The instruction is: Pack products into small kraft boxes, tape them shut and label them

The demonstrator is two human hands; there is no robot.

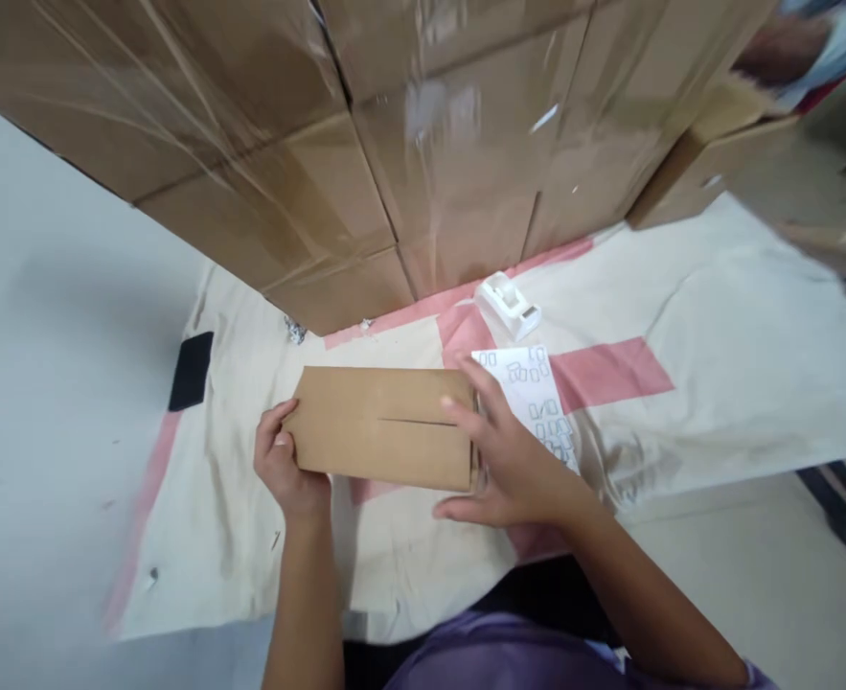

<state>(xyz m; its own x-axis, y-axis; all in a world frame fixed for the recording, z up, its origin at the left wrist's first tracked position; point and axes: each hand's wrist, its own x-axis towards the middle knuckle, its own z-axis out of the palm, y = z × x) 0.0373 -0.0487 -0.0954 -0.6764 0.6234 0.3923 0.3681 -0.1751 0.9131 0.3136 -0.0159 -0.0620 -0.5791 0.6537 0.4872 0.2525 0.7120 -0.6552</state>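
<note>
Fingers (pixel 273 422) of the left hand (pixel 293 479) clamped on the left end of a cardboard box (pixel 343 422); those of the right hand (pixel 515 465) spread apart around its right end, contact there impossible to tell. Box apparently raised above the pale cloth (pixel 753 316), beside a marked sheet (pixel 530 388), with a white tape dispenser (pixel 507 305) farther off and stacked cartons (pixel 458 172) along the far side. For good handling, probably best: keep the left grip firm without denting the corner, support the right end, hold level, and press evenly on both sides of the slit (pixel 415 420), buckling being the likely risk.
</note>
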